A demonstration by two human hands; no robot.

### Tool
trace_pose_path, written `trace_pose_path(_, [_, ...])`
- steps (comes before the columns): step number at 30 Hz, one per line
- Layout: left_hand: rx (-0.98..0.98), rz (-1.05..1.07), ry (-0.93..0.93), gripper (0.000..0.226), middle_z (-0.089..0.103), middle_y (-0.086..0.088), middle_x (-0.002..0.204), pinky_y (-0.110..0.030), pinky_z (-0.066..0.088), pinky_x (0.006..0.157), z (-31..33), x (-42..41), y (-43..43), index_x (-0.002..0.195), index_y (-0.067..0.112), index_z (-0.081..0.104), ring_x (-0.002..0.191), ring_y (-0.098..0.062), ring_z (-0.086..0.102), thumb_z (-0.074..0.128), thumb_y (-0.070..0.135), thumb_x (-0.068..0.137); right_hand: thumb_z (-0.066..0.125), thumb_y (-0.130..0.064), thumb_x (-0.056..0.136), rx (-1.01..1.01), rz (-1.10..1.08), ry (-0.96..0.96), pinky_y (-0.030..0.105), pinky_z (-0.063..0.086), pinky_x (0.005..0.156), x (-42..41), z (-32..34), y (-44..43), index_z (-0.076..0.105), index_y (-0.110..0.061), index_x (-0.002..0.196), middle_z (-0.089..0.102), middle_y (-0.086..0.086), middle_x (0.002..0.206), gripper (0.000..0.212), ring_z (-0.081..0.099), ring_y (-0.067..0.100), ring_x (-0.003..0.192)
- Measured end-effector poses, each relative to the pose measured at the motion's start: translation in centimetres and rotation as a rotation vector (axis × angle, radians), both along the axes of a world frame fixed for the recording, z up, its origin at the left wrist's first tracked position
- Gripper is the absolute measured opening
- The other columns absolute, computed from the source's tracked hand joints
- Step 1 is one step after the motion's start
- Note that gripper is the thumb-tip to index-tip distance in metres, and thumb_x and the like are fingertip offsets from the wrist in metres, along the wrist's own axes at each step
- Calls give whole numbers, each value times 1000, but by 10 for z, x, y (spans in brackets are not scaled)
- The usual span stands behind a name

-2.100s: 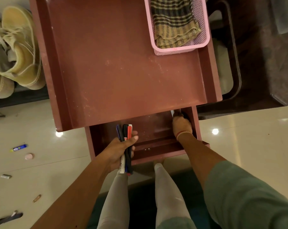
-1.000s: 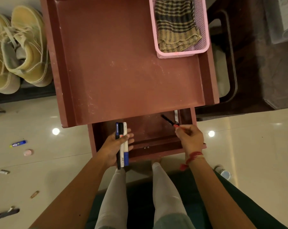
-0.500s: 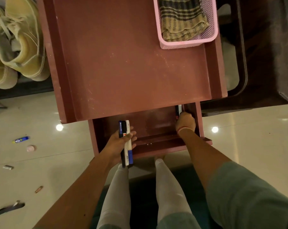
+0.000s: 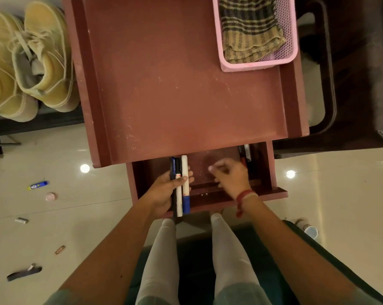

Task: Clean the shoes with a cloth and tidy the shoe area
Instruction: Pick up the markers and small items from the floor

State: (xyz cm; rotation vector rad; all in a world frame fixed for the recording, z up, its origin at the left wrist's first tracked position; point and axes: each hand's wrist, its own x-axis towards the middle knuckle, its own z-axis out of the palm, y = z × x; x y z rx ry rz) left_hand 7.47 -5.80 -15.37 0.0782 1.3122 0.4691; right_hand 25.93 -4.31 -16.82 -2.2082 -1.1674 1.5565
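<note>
Where the view looks straight down, the reddish-brown wooden table with raised side rims (image 4: 186, 84) fills the centre. A pair of pale yellow lace-up high-top shoes (image 4: 43, 62) stands on a dark rack just beside its left edge. A pink perforated plastic basket (image 4: 252, 66) sits on the far right of the table top and holds a folded brown-and-navy checked cloth (image 4: 250, 29). The table's shallow drawer (image 4: 208, 194) is pulled open at the near edge.

The left hand (image 4: 166, 194) grasps a bundle of black, white and blue marker pens (image 4: 181, 186) over the drawer's left part. The right hand (image 4: 230, 177) hangs over the drawer's right part, fingers loosely bent; blur prevents telling whether it holds anything. Two more dark pens (image 4: 244, 154) lie in the drawer's far right corner.

A small blue-and-yellow tube (image 4: 38, 185) and a pink round piece (image 4: 50, 196) lie on the cream tiled floor (image 4: 76, 216) to the left.
</note>
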Motion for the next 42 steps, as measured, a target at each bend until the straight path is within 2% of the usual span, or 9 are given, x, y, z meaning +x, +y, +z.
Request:
trace_pose_path(3, [13,17,-8,27,69,-3,116,-31,54,82,-1,7,0,118,14,61,105,-16,65,53,4,93,75,-23,77,-158,-7,211,27,57,63,-33,24,-26,63,-18,84,67,-1,84,15,65,14,77])
trace_pose_path(11, [-61,4,-62,28,67,-10,114,-35,53,81,-10,12,0,121,11,59,102,-22,64,55,7,93,76,-9,76,-233,-200,308,30,58,75,-32,14,-34,65,-12,93,70,6,89,21,68,20,85])
trace_pose_path(16, [-38,57,55,24,67,1,97,-24,49,70,-13,14,6,114,16,62,76,-10,60,52,4,95,73,-10,78,-125,-204,-175,29,51,84,26,-16,5,68,-7,92,67,3,90,15,64,20,86])
trace_pose_path(20, [-42,24,94,26,63,2,95,-20,45,56,-20,11,9,118,14,60,66,-8,49,50,4,97,67,-14,84,-96,94,-488,37,52,83,51,-54,23,68,-1,96,69,18,98,18,65,34,93])
trace_pose_path(23, [-38,11,91,21,63,1,97,-19,45,54,-22,10,8,113,16,61,65,-8,48,50,7,97,66,-17,86,-126,247,-567,39,53,82,52,-74,30,66,-1,104,68,19,102,24,65,35,97])
trace_pose_path(29, [-80,25,44,26,62,1,86,-22,44,56,-16,8,3,114,12,64,62,-9,48,47,25,99,68,-17,85,-141,193,-639,41,51,83,51,-77,29,63,1,108,66,22,107,30,62,39,102])
trace_pose_path(34, [-102,123,-67,36,59,-1,82,-27,44,67,-5,8,0,114,9,62,67,-12,49,33,25,100,72,-24,81,-75,136,-501,40,53,83,47,-54,25,61,-1,105,66,20,104,35,64,35,95])
trace_pose_path(39, [-110,223,-46,27,65,-8,93,-31,51,86,6,15,2,108,7,62,88,-18,62,38,17,102,72,-14,82,-113,-38,112,21,53,51,-9,20,-5,64,-11,90,67,4,79,11,63,10,59])
trace_pose_path(42, [-72,185,-84,27,67,-10,107,-32,52,84,11,16,3,115,6,59,93,-20,64,37,16,103,76,-13,77,-42,12,199,17,52,60,-41,39,-29,65,-17,80,67,-5,77,12,63,6,68])
